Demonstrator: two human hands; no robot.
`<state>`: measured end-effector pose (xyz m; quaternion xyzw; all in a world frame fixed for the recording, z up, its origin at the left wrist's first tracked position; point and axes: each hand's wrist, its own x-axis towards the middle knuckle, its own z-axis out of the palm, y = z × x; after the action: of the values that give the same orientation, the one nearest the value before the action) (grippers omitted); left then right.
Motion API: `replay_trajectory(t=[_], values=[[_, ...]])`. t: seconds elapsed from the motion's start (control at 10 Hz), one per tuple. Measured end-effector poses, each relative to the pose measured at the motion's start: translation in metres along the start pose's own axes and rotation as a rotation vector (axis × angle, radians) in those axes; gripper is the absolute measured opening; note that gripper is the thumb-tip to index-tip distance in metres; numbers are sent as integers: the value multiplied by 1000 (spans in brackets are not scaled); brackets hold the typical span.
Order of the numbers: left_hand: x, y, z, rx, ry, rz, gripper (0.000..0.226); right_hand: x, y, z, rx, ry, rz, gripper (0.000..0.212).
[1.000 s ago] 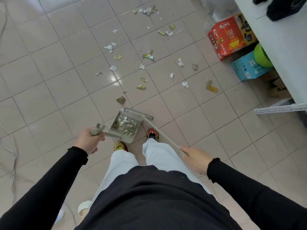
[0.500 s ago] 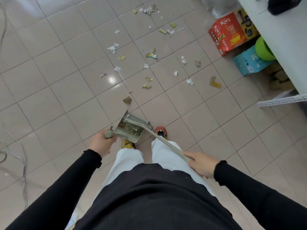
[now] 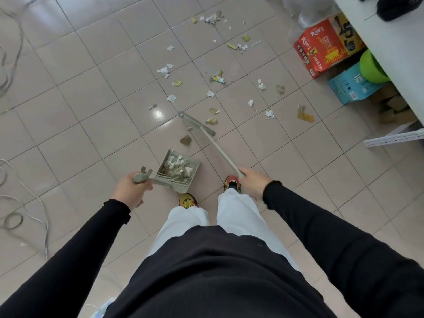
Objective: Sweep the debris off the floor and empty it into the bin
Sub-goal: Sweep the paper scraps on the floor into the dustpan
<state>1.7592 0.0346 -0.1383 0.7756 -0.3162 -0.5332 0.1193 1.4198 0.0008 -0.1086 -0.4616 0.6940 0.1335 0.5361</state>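
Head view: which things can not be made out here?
In the head view:
- Bin: not in frame.
- Black object on the table: cut by the top edge.
- Green object: partly hidden under the table.
- Right hand: grip round the broom hidden by its own back.
- Debris print: too small.

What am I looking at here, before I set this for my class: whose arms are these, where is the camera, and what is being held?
There is no machine here. A person wears a wide-angle camera on the head, looking down, so you see their own arms, legs and shoes. The left hand grips the dustpan by its handle, and the pan holds swept-up paper. The right hand grips the broom, whose head reaches toward scraps scattered over the tiled floor. At the right, a red box and a blue box stand by a white table. Cables lie at the left. No bin shows.
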Motion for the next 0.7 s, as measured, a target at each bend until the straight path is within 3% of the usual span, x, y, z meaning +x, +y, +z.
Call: replay_trajectory(t=[0.2,0.5,0.7], values=[[19,13,-13,90,-4,16,5,62,-49,30,-134,-42,56,41],[30,12,-21,61,-20,6,5,-38,20,15,-269,-228,17,45],[28,8,-22,66,-19,14,6,-49,29,21,-186,-88,9,51]])
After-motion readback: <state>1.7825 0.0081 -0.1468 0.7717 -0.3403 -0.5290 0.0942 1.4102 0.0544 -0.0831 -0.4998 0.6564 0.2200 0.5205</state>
